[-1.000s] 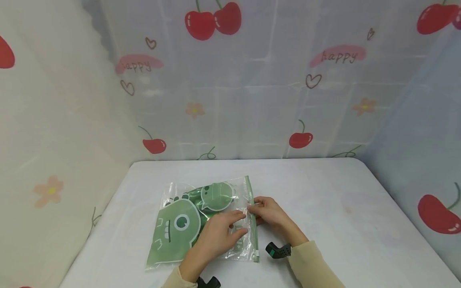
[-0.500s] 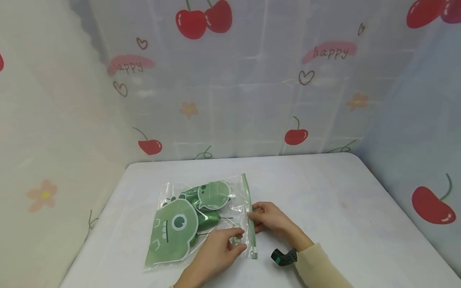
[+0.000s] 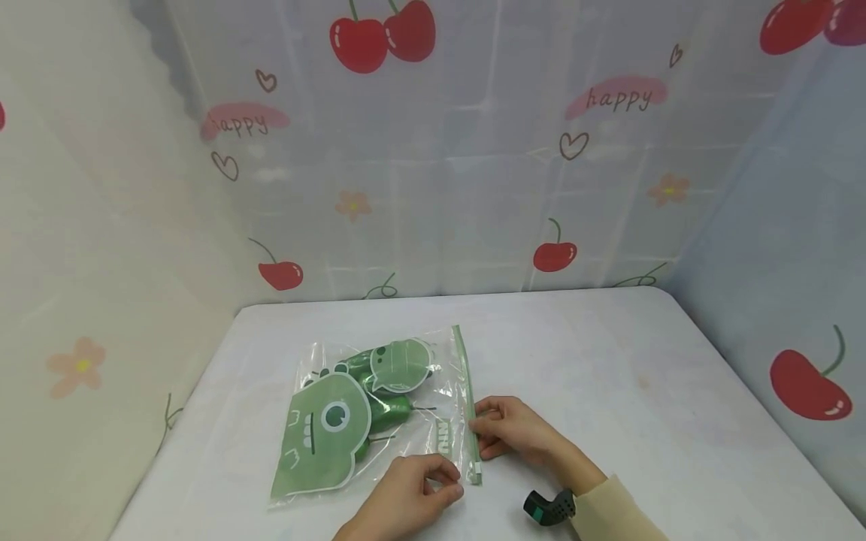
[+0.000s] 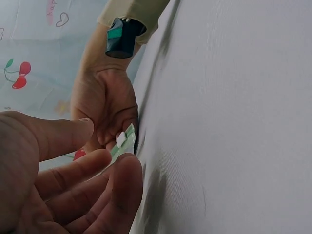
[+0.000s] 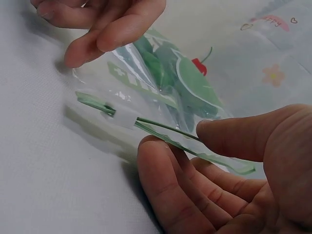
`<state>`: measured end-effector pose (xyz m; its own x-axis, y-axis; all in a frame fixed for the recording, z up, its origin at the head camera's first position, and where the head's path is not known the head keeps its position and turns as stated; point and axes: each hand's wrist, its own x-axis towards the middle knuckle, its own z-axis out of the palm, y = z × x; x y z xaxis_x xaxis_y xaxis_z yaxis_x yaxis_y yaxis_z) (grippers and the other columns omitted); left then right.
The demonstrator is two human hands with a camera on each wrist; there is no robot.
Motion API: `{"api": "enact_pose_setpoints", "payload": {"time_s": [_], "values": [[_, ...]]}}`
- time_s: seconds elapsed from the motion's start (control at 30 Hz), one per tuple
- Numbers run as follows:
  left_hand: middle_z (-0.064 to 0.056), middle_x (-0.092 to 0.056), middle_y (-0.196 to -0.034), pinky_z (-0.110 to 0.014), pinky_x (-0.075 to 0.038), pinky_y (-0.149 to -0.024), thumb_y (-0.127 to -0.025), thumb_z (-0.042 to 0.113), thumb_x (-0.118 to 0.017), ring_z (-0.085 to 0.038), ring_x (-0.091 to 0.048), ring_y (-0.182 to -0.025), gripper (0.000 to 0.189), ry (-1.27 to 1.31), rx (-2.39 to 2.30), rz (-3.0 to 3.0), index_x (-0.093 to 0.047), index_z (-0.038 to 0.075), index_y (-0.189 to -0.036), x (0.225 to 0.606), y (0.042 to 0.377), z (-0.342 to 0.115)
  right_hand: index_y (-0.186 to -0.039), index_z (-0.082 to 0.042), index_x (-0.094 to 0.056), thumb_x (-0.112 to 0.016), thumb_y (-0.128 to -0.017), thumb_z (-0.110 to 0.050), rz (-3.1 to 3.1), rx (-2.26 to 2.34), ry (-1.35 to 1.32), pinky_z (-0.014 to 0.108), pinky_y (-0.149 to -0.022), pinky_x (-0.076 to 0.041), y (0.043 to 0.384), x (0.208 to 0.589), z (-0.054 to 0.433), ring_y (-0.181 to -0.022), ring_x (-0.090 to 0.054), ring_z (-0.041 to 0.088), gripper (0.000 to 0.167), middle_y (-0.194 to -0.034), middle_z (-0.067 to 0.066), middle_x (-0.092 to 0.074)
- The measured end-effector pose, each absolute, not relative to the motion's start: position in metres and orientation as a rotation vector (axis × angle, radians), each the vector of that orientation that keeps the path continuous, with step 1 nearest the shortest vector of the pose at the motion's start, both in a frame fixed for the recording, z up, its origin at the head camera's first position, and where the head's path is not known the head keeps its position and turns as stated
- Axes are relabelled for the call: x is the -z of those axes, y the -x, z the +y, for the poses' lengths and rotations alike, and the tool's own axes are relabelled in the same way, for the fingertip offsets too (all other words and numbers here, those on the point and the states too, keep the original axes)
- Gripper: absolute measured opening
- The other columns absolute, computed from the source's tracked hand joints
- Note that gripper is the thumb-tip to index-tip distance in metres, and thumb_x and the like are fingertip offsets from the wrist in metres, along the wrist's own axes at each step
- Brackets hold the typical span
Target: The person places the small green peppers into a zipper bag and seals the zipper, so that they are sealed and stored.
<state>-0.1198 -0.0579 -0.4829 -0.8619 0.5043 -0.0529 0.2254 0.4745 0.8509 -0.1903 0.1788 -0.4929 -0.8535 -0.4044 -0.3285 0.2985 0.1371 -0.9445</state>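
A clear zip bag (image 3: 443,368) with green cartoon faces lies flat on the table. Inside are shiny green things (image 3: 389,413) with thin stems, partly hidden by the print. My right hand (image 3: 510,432) pinches the green zip edge (image 3: 465,376) between thumb and fingers. Near the bag's front corner, a white slider (image 5: 126,116) sits on the zip; the two green strips stand slightly apart on the right hand's side of it. My left hand (image 3: 409,496) hovers by that corner, fingers loosely bent, its thumb (image 4: 68,136) apart from the fingers, holding nothing.
The white table (image 3: 575,361) extends to both sides and behind the bag. Cherry-print curtains (image 3: 433,188) enclose its back and sides. A black wrist camera (image 3: 549,508) is worn on the right wrist, below the beige sleeve.
Both hands have slid toward the table's front along the zip edge, the left one off the bag's middle. The head view has shifted a little. The bag has stayed nearly in place.
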Motion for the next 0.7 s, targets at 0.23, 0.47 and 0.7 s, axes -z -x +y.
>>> {"api": "enact_pose_setpoints", "payload": {"time_s": [0.23, 0.47, 0.7], "values": [[0.002, -0.073, -0.082, -0.024, -0.052, -0.057, -0.095, 0.023, -0.074, -0.009, -0.063, -0.058, 0.008, -0.420, -1.505, 2.154, -0.072, 0.015, -0.097, 0.488, 0.110, -0.054, -0.130, 0.012, -0.051, -0.069, -0.097, -0.011, 1.856, 1.769, 0.105, 0.027, -0.062, -0.060, 0.179, 0.493, 0.180, -0.063, -0.066, 0.010, 0.044, -0.077, 0.003, -0.070], [-0.007, -0.078, -0.092, -0.026, -0.057, -0.065, -0.096, 0.017, -0.072, -0.014, -0.068, -0.068, 0.016, -0.275, -1.584, 1.923, -0.073, 0.005, -0.107, 0.492, 0.105, -0.047, -0.129, 0.012, -0.050, -0.070, -0.095, -0.006, 1.830, 1.800, 0.096, 0.025, -0.059, -0.058, 0.173, 0.494, 0.179, -0.059, -0.066, 0.008, 0.043, -0.075, 0.003, -0.068], [-0.011, -0.078, -0.111, -0.027, -0.057, -0.071, -0.101, 0.020, -0.064, -0.019, -0.075, -0.089, 0.031, -0.259, -1.651, 1.744, -0.066, 0.001, -0.126, 0.495, 0.105, -0.043, -0.127, 0.009, -0.054, -0.071, -0.094, -0.006, 1.822, 1.838, 0.059, 0.025, -0.058, -0.057, 0.174, 0.493, 0.180, -0.060, -0.065, 0.008, 0.040, -0.075, 0.001, -0.069]]}}
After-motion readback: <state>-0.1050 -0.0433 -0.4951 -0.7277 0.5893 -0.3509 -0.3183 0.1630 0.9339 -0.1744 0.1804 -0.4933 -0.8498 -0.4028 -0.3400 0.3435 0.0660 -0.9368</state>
